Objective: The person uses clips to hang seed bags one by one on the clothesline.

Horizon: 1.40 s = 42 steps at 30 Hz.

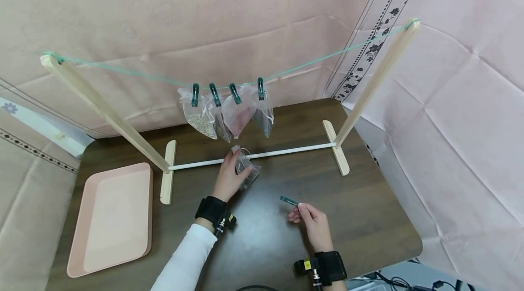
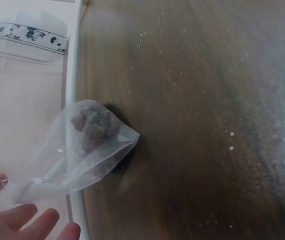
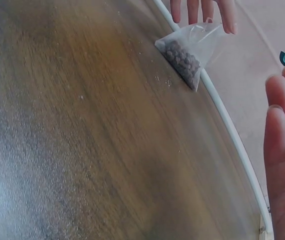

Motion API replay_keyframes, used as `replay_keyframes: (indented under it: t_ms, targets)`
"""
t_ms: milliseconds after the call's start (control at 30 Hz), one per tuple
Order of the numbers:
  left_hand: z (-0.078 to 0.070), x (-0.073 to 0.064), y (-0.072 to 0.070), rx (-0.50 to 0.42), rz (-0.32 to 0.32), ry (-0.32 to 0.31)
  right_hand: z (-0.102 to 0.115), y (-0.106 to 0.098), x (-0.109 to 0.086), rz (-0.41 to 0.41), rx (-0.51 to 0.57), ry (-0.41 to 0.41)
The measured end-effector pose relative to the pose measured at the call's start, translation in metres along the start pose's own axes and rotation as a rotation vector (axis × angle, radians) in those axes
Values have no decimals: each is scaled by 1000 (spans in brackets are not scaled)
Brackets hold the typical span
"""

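My left hand (image 1: 230, 177) grips the gathered top of a sheer pouch (image 1: 249, 172), near the white crossbar. Dark brown lumps show through the pouch (image 2: 100, 127) in the left wrist view, its lower corner pointing right. Lower right of it in the head view, my right hand (image 1: 316, 226) pinches a dark green clothespin (image 1: 289, 200) between thumb and fingers. The pin's tip (image 3: 284, 58) peeks past the fingertips in the right wrist view. Several filled sheer pouches (image 1: 200, 122) hang side by side from a green line (image 1: 319, 60), each under a green clothespin (image 1: 260, 88).
Two wooden posts (image 1: 106, 111) hold up the line, their feet (image 1: 336, 148) joined by a white crossbar (image 1: 286, 149). A pink tray (image 1: 118, 218) lies at the left of the brown table (image 1: 380, 218). Pale cloth (image 1: 245, 18) surrounds the table's back and sides.
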<state>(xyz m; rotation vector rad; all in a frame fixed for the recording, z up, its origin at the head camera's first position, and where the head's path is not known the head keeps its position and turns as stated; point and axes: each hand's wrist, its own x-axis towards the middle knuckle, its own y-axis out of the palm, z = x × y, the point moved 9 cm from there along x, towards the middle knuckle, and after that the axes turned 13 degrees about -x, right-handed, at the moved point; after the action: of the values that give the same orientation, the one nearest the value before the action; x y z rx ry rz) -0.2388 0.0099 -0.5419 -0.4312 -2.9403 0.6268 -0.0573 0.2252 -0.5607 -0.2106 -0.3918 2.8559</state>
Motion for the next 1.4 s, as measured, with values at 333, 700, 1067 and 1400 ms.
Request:
replay_keyframes:
  t_ms: [333,700,1067,1400]
  targets:
    - [0,8,-5,12,-116,53,-3,-2,-1,-5,-8,-1]
    - [-18,3,-13,-14,-259,139,-7,0,-1,-3,-18,34]
    - [-15,-3,-6,-101,-167,105,-13,-4,-1,-10,-7,55]
    - [-40,-8,-4,-51,-28,201,10,-27,-3,-74,-30,-21]
